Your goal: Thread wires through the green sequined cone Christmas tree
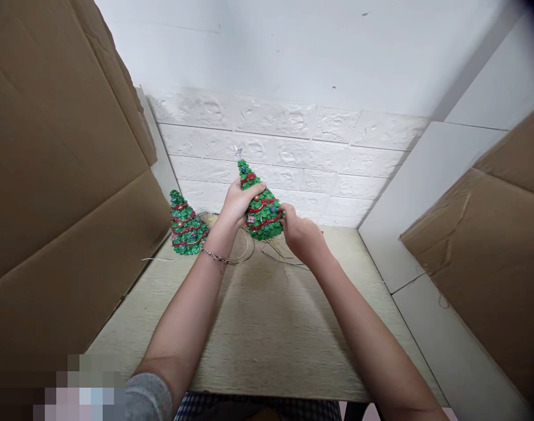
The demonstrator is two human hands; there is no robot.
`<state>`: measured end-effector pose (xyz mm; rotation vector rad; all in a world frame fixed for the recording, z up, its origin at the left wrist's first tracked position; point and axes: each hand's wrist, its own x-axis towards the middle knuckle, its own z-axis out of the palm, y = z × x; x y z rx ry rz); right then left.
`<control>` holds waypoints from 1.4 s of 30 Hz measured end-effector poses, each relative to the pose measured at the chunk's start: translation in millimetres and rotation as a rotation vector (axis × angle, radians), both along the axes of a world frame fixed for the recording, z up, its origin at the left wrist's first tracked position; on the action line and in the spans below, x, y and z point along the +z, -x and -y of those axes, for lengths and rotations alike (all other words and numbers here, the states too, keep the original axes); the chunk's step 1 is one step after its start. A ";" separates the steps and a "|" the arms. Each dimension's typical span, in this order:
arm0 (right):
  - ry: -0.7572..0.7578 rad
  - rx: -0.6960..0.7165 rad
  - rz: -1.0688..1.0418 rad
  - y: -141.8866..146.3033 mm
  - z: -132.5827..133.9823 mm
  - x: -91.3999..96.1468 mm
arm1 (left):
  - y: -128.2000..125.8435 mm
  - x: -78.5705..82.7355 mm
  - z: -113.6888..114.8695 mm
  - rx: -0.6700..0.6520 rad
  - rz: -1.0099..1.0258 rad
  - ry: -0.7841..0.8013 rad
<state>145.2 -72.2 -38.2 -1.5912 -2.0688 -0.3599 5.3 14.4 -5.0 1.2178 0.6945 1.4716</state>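
Note:
A small green Christmas tree figurine (267, 217), with red garlands, coloured balls and a clear star on top, is held tilted above the table. My left hand (239, 202) is wrapped round its upper left side, the thumb lying across the front. At the tree's lower right edge, my right hand (304, 231) is closed, with thumb and fingers pinched against the rim; whether something small is between them is hidden. A second, similar tree (186, 228) without a visible star stands on the table to the left of my left wrist.
Thin loose wires (278, 252) in white, yellow and black lie on the wooden table (267, 327) beneath and behind the hands. Large cardboard sheets (69, 152) flank the left, and more cardboard (490, 234) leans at the right. A white brick-pattern wall (293, 123) closes the back.

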 end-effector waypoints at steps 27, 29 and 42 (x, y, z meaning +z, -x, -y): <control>-0.114 0.045 -0.402 -14.9 0.7 13.2 | 17.0 9.6 -3.9 0.251 0.235 -0.025; -0.098 0.018 -0.256 -13.5 2.2 14.8 | 12.6 10.5 0.2 0.215 0.183 -0.062; 0.341 -0.002 -0.143 -25.5 23.8 33.1 | 5.0 7.1 6.7 0.038 0.029 -0.010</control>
